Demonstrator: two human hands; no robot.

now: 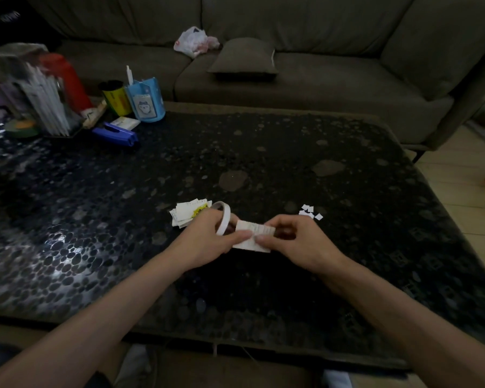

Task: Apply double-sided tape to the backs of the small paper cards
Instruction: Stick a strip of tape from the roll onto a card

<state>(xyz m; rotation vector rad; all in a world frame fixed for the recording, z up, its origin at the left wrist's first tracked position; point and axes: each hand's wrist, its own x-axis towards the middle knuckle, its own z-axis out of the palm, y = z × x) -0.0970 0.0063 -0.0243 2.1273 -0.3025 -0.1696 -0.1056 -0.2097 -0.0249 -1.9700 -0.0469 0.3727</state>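
Far left, a blue stapler [115, 134] lies among desk clutter at the back of the table [291, 152], well apart from the work. Nearer the middle sits the pile [189, 215] of cards, just beside the left hand [205, 239]. My guess is that it is parked there for a short reach to the next one.

The left hand grips the roll [224, 219], fingers curled round the ring. The ring stands on edge and touches the left end of the card [254, 236], likely so tape can feed straight onto the back. The left thumb [244, 235] lies flat on the card and presses down.

The card is held between both hands, low over the table near its front edge. I cannot tell whether it rests on the glass.

The right hand [297, 242] pinches the card's right end, thumb [263, 238] on top and the other fingers curled underneath, mostly hidden. That looks like bracing the paper against the pull of the tape.

Further right, small white scraps [310, 212] lie scattered, perhaps peeled backing dropped clear of the work.
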